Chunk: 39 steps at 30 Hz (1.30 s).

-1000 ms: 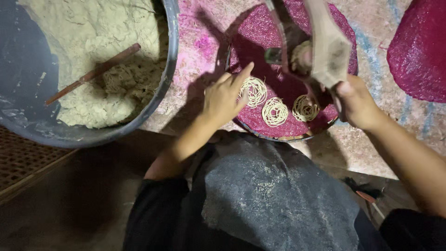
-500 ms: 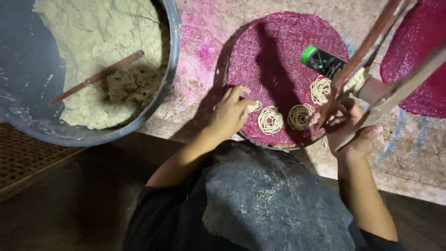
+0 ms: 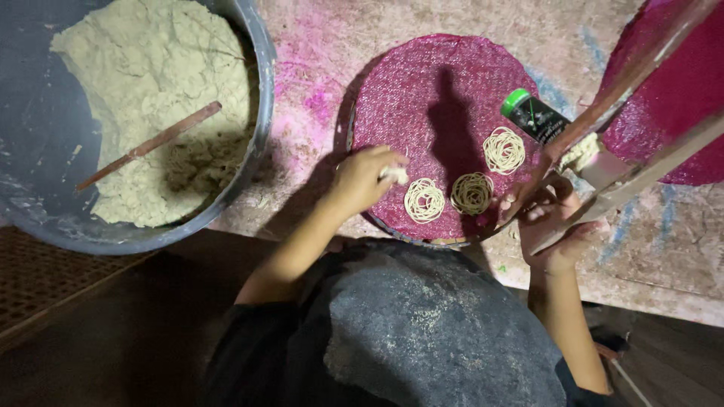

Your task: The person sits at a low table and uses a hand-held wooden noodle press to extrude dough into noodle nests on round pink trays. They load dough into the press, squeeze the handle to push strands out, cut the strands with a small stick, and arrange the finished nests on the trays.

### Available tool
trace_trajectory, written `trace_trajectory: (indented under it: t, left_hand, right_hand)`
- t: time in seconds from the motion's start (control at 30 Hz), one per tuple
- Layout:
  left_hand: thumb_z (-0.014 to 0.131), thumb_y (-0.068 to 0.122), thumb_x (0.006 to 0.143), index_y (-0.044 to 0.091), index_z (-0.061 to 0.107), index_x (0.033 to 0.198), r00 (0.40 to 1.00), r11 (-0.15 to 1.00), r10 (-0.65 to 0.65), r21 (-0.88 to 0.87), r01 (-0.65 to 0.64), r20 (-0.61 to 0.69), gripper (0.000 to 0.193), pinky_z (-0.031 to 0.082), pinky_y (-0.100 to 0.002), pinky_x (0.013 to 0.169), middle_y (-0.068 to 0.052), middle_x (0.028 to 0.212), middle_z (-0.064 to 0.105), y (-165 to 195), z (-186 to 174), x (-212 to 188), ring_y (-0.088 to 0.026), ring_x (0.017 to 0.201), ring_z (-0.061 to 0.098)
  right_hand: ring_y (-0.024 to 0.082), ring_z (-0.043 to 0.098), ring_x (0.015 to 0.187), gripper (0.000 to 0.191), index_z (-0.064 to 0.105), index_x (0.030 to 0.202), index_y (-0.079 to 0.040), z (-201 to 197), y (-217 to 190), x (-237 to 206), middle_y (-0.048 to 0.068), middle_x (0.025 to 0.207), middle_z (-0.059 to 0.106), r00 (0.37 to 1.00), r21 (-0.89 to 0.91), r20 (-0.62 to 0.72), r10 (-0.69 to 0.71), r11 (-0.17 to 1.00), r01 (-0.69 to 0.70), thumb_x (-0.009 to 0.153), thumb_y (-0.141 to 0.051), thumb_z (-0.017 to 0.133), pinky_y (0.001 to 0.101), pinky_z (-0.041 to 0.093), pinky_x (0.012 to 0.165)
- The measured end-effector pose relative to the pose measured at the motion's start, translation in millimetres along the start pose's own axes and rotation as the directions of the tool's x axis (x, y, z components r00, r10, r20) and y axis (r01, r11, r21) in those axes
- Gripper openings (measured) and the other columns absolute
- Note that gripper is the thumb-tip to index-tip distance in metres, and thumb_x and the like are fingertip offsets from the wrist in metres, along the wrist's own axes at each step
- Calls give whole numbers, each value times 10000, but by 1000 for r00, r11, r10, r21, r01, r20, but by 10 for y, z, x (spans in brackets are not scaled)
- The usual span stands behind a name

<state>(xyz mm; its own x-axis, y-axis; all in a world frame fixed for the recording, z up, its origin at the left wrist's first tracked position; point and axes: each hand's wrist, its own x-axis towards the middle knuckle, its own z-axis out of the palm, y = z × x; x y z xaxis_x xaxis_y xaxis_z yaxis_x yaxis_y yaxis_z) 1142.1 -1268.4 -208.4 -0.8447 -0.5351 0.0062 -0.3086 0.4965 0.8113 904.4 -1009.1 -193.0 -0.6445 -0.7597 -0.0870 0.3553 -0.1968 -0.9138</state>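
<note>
Pink-stained worktop (image 3: 317, 68), left hand (image 3: 362, 179) pinching a dough bit (image 3: 394, 175) at the magenta mat (image 3: 422, 83) edge, right hand (image 3: 550, 218) clasped around the wooden press (image 3: 641, 162).

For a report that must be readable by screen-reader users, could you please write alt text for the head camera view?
Seen from above, a person's left hand pinches a bit of dough at the edge of a round magenta woven mat bearing three noodle coils, while the right hand grips a wooden press. A large grey tub of pale dough with a wooden stick sits at left.
</note>
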Motion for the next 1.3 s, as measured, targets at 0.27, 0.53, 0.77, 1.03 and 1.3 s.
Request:
trace_trajectory:
  t: [0.27, 0.53, 0.77, 1.03, 1.3]
  left_hand:
    - [734, -5, 789, 93, 695, 1152, 948, 973, 218, 133, -191, -231, 378, 551, -429, 843, -130, 1094, 671, 74, 230, 452, -354, 998, 672]
    - [677, 58, 934, 110, 680, 1247, 869, 937, -36, -320, -142, -493, 317, 563, -396, 942, -86, 1188, 714, 26, -682, -162, -253, 1105, 719]
    - [649, 261, 1055, 136, 690, 1307, 584, 672, 127, 502, 544, -802, 285, 476, -497, 1101, -63, 1297, 738, 42, -1819, -1072, -287, 1261, 671]
    - [836, 212, 902, 150, 644, 1292, 702, 915, 385, 150, -374, -600, 439, 527, -393, 1171, -110, 1372, 630, 1026, -1004, -565, -254, 1328, 618]
    - [880, 179, 972, 119, 518, 1364, 531, 497, 757, -192, -847, -380, 537, 600, -309, 979, -167, 1475, 547, 1798, -510, 30, -288, 1266, 691]
  right_hand:
    - [178, 562, 973, 1181, 495, 1424, -39, 41, -51, -70, 62, 1088, 591, 998, -42, -25, -51, 998, 50, 704, -970, 599, 419, 519, 976]
    - [354, 721, 860, 671, 543, 1442, -58, -69, 8, -2, 198, 919, 651, 738, 699, 669, -88, 412, -584, 1038, -578, 411, 530, 572, 859]
    - [343, 694, 1000, 419, 434, 1498, -159, 432, 197, 641, 205, 1092, 667, 18, 289, 857, -515, 450, -845, 1088, -242, 443, 561, 564, 909]
    - [369, 699, 991, 429, 473, 1506, -152, 1141, 117, 488, 230, 1088, 662, -28, 178, 840, -541, 324, -929, 1078, -156, 496, 554, 589, 923]
    - [294, 705, 983, 209, 571, 1259, -101, 1029, 269, 336, 154, 1038, 673, -212, -28, 874, -438, 389, -921, 1050, -103, 558, 471, 606, 939]
